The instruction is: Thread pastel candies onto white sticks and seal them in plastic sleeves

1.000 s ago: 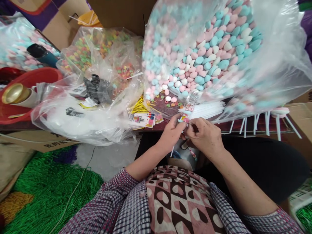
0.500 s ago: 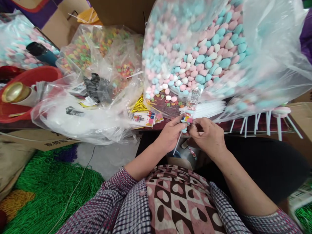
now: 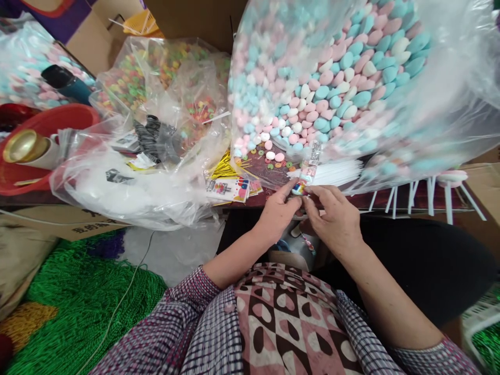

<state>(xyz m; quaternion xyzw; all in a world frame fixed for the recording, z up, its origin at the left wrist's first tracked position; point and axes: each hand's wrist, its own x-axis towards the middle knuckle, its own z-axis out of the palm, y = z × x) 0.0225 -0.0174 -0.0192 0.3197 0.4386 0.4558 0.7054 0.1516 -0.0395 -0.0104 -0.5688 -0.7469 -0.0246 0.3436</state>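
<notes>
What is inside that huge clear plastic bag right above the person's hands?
The clear plastic bag is packed with small pink, blue and white candies. Its cloudy, folded plastic blurs those on the left and lower right, and deeper layers are covered.

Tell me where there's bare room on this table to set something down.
Little. One small dark strip of table, scattered with candy rings, lies between the gold twist ties and the white sticks. Elsewhere it is crowded: the candy bag behind, crumpled plastic bags left, both hands in front.
</notes>
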